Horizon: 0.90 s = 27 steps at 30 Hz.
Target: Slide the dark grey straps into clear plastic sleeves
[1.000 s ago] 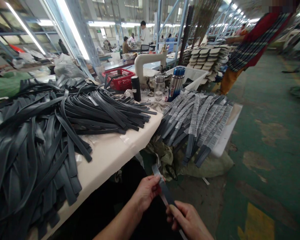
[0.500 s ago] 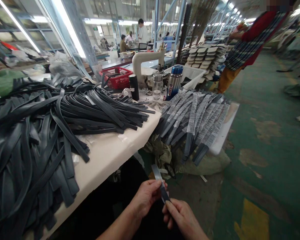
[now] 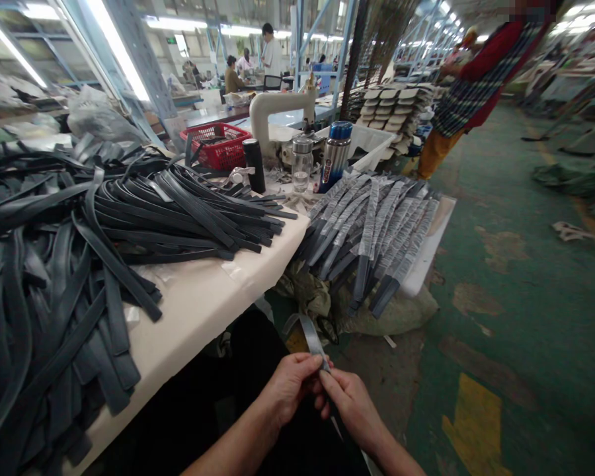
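Low over my lap, a dark grey strap (image 3: 312, 336) runs up from my fingers, its far end curling to the left. My left hand (image 3: 291, 385) pinches it between thumb and fingers. Close beside, my right hand (image 3: 348, 402) grips the same strap, the thumbs almost touching. The strap's surface looks shiny and pale on the curled part. Part of it is hidden under my fingers. On the table to the left lies a big heap of black straps (image 3: 44, 311). Ahead and right, several straps wrapped in clear film (image 3: 371, 231) lie in a stack.
The pale tabletop (image 3: 198, 294) ends left of my hands. Behind it stand a red basket (image 3: 223, 151), a black cylinder (image 3: 254, 165), a glass jar (image 3: 301, 165), a steel-blue flask (image 3: 335, 157) and a beige machine (image 3: 277, 106). A person (image 3: 469, 99) stands at right.
My right hand has come up along the strap, close to my left hand. More of the strap's far end now shows, curled left. The view has shifted slightly right.
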Each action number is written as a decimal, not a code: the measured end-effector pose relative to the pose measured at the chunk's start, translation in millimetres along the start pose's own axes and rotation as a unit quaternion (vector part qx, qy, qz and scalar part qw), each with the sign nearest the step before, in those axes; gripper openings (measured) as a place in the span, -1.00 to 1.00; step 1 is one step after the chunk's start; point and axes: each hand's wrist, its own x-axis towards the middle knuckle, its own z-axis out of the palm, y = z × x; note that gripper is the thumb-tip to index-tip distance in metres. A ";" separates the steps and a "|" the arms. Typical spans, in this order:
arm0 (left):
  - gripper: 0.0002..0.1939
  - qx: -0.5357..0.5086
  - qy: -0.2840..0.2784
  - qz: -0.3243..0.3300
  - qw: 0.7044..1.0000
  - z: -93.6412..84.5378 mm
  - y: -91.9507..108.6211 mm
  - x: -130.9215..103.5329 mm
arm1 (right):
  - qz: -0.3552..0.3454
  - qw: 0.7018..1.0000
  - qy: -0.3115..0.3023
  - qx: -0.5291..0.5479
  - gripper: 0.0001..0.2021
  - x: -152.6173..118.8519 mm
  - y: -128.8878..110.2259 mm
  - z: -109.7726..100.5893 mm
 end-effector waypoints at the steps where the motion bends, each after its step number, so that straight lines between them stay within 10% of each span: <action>1: -0.63 0.000 0.000 0.004 1.000 0.9 -0.6 -0.1 | -0.009 1.000 -0.002 0.002 -0.44 1.7 -2.1 -0.6; 9: -0.62 0.000 0.100 0.014 0.995 -20.6 19.5 1.5 | 0.064 0.993 -0.096 -0.012 -0.39 -38.4 22.1 -5.8; 18: -0.62 0.020 0.008 -0.006 1.000 3.7 -4.9 -9.4 | -0.011 1.000 -0.020 -0.019 -0.46 -11.2 -5.0 2.6; 27: -0.76 0.243 -0.041 0.006 0.969 -1.6 52.0 -66.3 | 0.033 0.971 0.007 0.235 -0.41 9.0 -1.5 7.8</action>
